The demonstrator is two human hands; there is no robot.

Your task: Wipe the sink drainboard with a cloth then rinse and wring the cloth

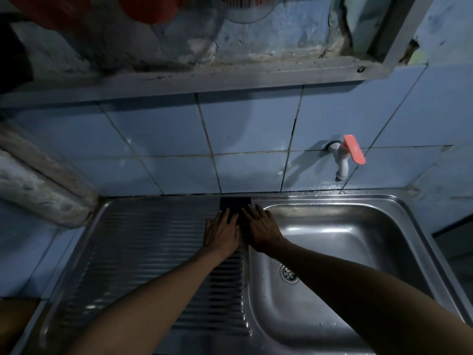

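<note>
My left hand (222, 233) and right hand (261, 230) press flat, fingers straight, on the dark cloth (235, 204) at the drainboard's (143, 242) far right; uneven pressure could slide it into the basin (332, 252).

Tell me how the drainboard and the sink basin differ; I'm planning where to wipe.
The drainboard is flat and ribbed; the sink basin is deep and smooth. The drainboard has the dark cloth and the left hand on it; the basin holds only a drain. Both are one steel unit.
</note>
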